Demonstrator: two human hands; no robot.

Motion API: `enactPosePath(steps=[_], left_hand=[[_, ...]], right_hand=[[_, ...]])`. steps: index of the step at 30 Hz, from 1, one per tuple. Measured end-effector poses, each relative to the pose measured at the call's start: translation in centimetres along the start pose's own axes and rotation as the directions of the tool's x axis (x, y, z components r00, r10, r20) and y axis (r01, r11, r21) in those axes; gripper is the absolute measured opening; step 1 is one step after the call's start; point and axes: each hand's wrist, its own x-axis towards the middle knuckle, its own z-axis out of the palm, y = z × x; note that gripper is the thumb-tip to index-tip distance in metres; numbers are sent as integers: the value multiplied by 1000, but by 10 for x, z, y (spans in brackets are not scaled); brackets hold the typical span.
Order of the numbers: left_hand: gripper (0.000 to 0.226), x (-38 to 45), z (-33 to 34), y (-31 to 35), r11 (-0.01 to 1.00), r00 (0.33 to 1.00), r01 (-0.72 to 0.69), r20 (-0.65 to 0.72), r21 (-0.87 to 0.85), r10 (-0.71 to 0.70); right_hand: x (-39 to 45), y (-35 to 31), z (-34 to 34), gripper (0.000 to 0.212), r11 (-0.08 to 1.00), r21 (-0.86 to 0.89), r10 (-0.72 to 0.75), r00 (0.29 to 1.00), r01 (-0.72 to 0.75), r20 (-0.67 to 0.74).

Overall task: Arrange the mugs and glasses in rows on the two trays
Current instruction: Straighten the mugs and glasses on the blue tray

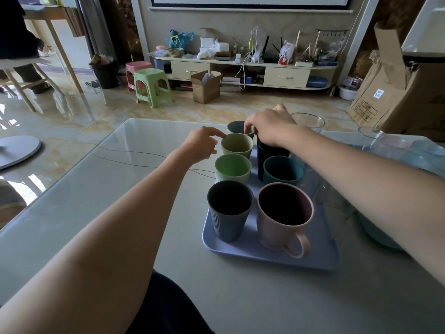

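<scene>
A: Where are the cups?
B: In two rows on the blue tray (269, 255).
A: And the hands?
B: The left hand (202, 144) pinches the olive cup (237, 144) rim. The right hand (269, 126) curls at the grey cup (234, 127) rim; whether it grips, I cannot tell.

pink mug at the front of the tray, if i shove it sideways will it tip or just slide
The pink mug looks squat and wide-mouthed, so it probably slides rather than tips. The blue tray looks smooth, so expect little grip. Its handle sticks out toward the near rim and may catch there.
</scene>
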Motion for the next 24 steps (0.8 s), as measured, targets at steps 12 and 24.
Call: enactPosePath(steps=[12, 24], left_hand=[[40, 52, 7, 13, 959, 967, 175, 222, -223, -125], [59, 65, 16, 4, 892, 946, 230, 305, -390, -110]], right_hand=[[48, 17, 29, 19, 997, -77, 19, 1000, -18, 16], [66, 22, 52, 21, 998, 50, 30, 998, -27, -62]])
